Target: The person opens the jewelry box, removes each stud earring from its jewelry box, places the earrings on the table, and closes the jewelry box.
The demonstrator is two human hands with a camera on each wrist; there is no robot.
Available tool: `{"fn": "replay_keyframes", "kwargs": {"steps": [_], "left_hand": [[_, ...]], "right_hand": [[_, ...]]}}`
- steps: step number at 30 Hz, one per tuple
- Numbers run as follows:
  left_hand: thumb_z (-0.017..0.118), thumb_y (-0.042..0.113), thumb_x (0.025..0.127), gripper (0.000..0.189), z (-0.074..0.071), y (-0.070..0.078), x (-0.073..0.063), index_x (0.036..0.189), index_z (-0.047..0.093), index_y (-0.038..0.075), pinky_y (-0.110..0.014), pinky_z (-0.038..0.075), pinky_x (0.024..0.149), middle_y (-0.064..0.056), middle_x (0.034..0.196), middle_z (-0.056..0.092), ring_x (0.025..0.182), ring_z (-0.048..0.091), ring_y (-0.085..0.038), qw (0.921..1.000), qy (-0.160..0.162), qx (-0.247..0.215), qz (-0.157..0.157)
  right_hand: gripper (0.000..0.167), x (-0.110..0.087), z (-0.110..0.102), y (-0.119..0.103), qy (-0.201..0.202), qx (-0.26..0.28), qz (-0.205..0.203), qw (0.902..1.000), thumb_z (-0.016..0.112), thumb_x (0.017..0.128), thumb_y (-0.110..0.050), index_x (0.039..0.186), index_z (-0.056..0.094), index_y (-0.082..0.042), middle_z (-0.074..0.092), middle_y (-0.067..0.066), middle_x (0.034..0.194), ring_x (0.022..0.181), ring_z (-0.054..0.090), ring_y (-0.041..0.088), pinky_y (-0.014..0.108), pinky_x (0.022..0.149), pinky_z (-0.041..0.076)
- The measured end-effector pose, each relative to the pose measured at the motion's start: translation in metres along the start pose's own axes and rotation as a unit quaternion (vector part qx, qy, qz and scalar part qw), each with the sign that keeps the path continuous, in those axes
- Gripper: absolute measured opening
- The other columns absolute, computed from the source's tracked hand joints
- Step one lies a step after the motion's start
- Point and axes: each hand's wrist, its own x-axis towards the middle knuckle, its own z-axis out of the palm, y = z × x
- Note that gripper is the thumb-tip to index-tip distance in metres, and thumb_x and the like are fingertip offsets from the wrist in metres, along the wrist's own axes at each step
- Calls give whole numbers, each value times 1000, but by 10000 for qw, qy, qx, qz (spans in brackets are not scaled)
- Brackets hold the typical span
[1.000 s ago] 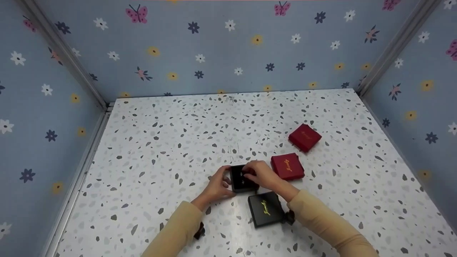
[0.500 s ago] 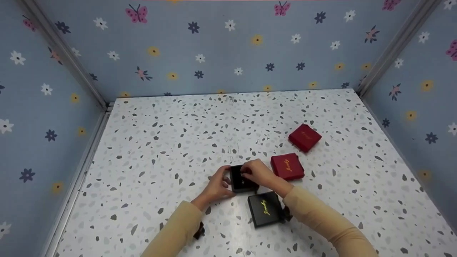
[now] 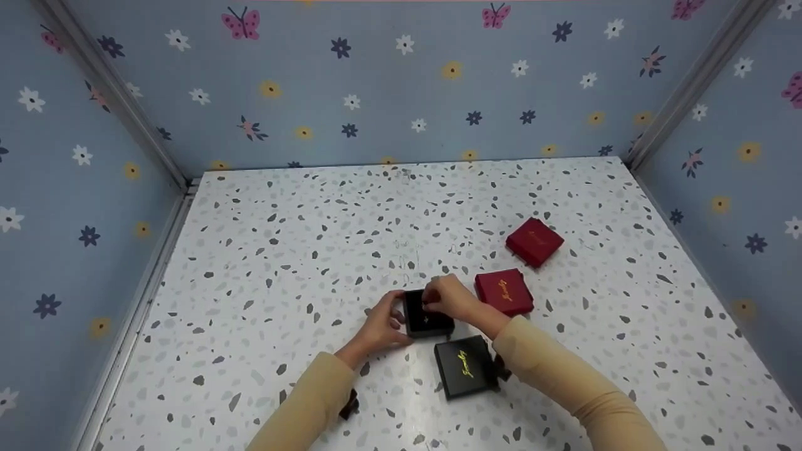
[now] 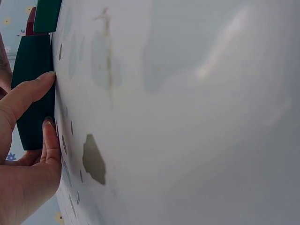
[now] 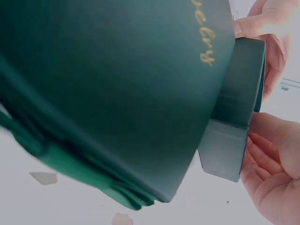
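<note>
An open dark green jewelry box (image 3: 431, 334) with a black insert sits on the table. My left hand (image 3: 380, 322) grips it from the left; in the left wrist view the thumb (image 4: 35, 91) lies along its near side. My right hand (image 3: 454, 297) reaches in from the right, curled fingertips pinched together over the insert at a small shiny stud, mostly hidden. A second small glinting stud (image 3: 426, 320) shows just below. Below right lies the box's dark green lid (image 3: 460, 376) with gold lettering, close under the right wrist, its green ribbon (image 5: 79, 168) in the right wrist view.
Two red boxes with gold lettering lie to the right: one red box (image 3: 504, 293) right behind my right hand, the other red box (image 3: 534, 241) farther back. Blue flowered panels (image 3: 376, 81) enclose the speckled white table (image 3: 282, 250) at the back and sides.
My right hand has moved slightly up and left over the insert, its fingertips closing over the upper stud, which showed a second ago. The left hand and the box have stayed put.
</note>
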Motion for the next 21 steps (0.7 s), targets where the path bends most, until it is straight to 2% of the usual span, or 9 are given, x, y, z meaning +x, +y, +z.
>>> {"fn": "replay_keyframes", "kwargs": {"steps": [9, 21], "left_hand": [[78, -5, 56, 84, 0, 1, 0, 128, 35, 2, -28, 46, 63, -14, 88, 54, 74, 52, -23, 10000, 0, -42, 20], [78, -3, 57, 85, -1, 2, -1, 129, 34, 3, -29, 46, 65, -13, 89, 54, 75, 52, -22, 9999, -12, 49, -91]], "right_hand": [[6, 3, 0, -1, -103, -116, 29, 9999, 73, 68, -6, 70, 67, -4, 63, 3, 67, 65, 56, 16, 28, 62, 45], [3, 5, 2, -2, -40, -198, 80, 9998, 70, 69, -4, 68, 67, -2, 63, 4, 66, 64, 57, 18, 28, 62, 47]]}}
